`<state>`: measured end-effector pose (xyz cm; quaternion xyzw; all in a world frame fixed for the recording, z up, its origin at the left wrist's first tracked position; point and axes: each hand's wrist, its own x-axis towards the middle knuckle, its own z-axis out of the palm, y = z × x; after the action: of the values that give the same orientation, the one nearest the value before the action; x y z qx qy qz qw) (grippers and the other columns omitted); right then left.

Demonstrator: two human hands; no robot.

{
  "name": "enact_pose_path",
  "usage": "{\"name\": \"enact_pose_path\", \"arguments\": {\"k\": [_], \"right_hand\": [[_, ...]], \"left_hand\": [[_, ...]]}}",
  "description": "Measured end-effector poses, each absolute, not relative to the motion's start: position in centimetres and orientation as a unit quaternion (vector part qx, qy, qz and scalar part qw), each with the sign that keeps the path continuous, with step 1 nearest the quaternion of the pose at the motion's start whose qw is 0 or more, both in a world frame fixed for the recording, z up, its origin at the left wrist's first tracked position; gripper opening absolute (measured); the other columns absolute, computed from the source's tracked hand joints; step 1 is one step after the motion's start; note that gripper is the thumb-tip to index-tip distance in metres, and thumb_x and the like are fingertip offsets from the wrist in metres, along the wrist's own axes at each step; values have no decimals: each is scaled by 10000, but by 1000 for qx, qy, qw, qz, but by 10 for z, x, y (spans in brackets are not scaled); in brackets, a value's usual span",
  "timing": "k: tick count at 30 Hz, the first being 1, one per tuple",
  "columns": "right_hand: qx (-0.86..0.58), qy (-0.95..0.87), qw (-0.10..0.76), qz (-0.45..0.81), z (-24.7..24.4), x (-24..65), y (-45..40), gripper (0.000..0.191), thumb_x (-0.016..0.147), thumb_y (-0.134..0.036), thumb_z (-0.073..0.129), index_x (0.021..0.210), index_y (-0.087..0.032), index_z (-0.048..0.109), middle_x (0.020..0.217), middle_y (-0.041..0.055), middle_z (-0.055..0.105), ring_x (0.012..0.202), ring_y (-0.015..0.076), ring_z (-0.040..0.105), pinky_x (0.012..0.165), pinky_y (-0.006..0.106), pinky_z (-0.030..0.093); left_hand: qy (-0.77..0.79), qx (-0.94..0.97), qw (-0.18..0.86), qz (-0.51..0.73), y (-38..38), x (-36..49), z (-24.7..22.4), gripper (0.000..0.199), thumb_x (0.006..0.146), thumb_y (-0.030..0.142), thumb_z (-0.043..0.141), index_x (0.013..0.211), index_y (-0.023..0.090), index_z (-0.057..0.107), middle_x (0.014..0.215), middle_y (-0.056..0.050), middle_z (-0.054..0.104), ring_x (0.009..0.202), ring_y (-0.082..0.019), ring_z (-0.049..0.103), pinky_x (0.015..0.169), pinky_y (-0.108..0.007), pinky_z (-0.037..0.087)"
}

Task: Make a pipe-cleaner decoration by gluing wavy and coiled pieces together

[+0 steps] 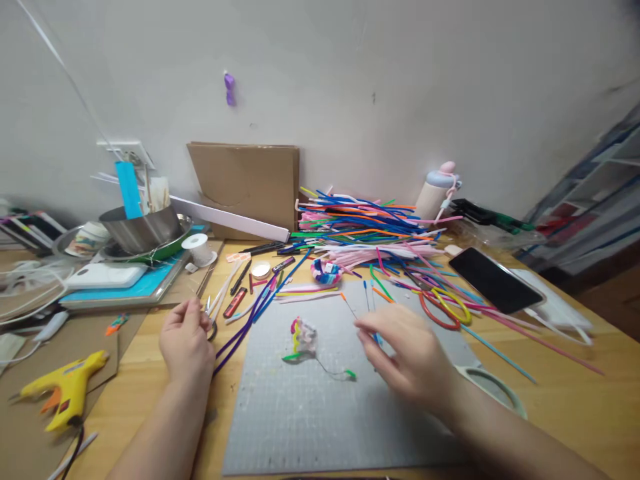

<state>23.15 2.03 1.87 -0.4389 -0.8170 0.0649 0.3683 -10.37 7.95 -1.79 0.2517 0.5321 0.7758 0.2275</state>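
Note:
My left hand point(187, 340) is closed in a pinch left of the grey cutting mat point(280, 413); what it pinches, if anything, I cannot make out. Small scissors point(213, 325) lie just behind its fingers. Over the mat's right half, my right hand point(407, 350) is closed, its fingertips meeting the end of a thin wire with an orange fuzzy tip point(343, 297). Blue-tipped wires point(365, 287) show beyond it, partly hidden. Between the hands lies a small pink, yellow and white pipe-cleaner piece point(303, 335), beside a bent wire with a green tip point(350, 375).
A heap of coloured pipe cleaners point(365, 227) lies along the wall. Red-and-yellow-handled scissors point(443, 310), a phone point(495, 280) and a tape roll point(493, 390) are at right. A yellow glue gun point(73, 390), a wire spool point(197, 250) and a metal bowl point(143, 230) stand left.

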Motion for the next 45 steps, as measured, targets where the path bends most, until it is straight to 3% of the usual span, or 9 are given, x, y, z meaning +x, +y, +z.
{"name": "enact_pose_path", "arguments": {"k": [4, 8, 12, 16, 22, 28, 31, 38, 45], "right_hand": [[-512, -809, 201, 206, -1, 211, 33, 119, 883, -228, 520, 865, -192, 632, 799, 30, 675, 732, 172, 621, 646, 289, 450], [-486, -825, 140, 252, -18, 204, 27, 137, 779, -270, 670, 883, -199, 616, 894, 44, 665, 826, 206, 599, 688, 300, 433], [-483, -830, 105, 258, -27, 200, 18, 60, 773, -150, 650, 784, -189, 605, 843, 34, 657, 811, 198, 586, 706, 301, 411], [-452, -808, 151, 345, -32, 193, 14, 54, 797, -138, 616, 782, -190, 615, 810, 11, 657, 783, 165, 580, 707, 275, 403], [-436, -697, 229, 521, -38, 186, 15, 70, 731, -104, 617, 703, -167, 619, 692, -17, 609, 702, 132, 535, 671, 248, 386], [-429, -598, 238, 634, -38, 183, 19, 74, 731, -213, 645, 712, -161, 595, 597, -47, 509, 555, 90, 422, 540, 223, 313], [-408, -538, 276, 683, -36, 180, 18, 217, 726, -347, 689, 741, -164, 573, 610, -47, 513, 520, 83, 435, 520, 224, 325], [-320, -461, 381, 735, -38, 177, 13, 230, 732, -369, 740, 779, -172, 631, 701, -25, 557, 582, 78, 449, 575, 226, 344], [-226, -505, 433, 711, -28, 178, 3, 147, 769, -337, 710, 753, -203, 652, 799, 7, 554, 810, 147, 519, 772, 287, 389]], "left_hand": [[551, 297, 214, 750, 76, -97, -21, 248, 681, 320, 729, 693, 154, 545, 465, 74, 439, 413, -68, 367, 398, -187, 279], [545, 347, 195, 738, 68, -89, -22, 385, 828, 399, 567, 549, 181, 414, 507, 50, 412, 454, -81, 375, 448, -220, 309], [523, 535, 146, 647, 44, -67, -16, 306, 883, 266, 507, 591, 175, 523, 638, 0, 511, 619, -124, 495, 607, -260, 396], [408, 786, 162, 435, 11, -31, -2, 59, 845, 173, 572, 882, 200, 610, 852, -46, 628, 830, -185, 572, 761, -322, 434], [397, 861, 246, 202, -7, -3, -4, 308, 815, 303, 651, 1099, 220, 569, 1031, -63, 654, 952, -238, 553, 842, -405, 407], [502, 782, 332, 160, -2, -7, -20, 35, 810, 216, 614, 803, 186, 631, 808, -35, 663, 816, -213, 571, 740, -352, 408], [512, 732, 406, 195, -1, -5, -19, 96, 801, 241, 612, 733, 178, 638, 750, -29, 669, 752, -190, 585, 711, -326, 414], [440, 535, 644, 323, -3, 3, -8, 141, 721, 280, 671, 684, 161, 605, 620, -15, 667, 625, -152, 608, 684, -296, 455], [384, 564, 660, 315, -13, 6, -6, 188, 722, 314, 703, 657, 149, 642, 626, -29, 674, 621, -152, 618, 671, -288, 472]]}}
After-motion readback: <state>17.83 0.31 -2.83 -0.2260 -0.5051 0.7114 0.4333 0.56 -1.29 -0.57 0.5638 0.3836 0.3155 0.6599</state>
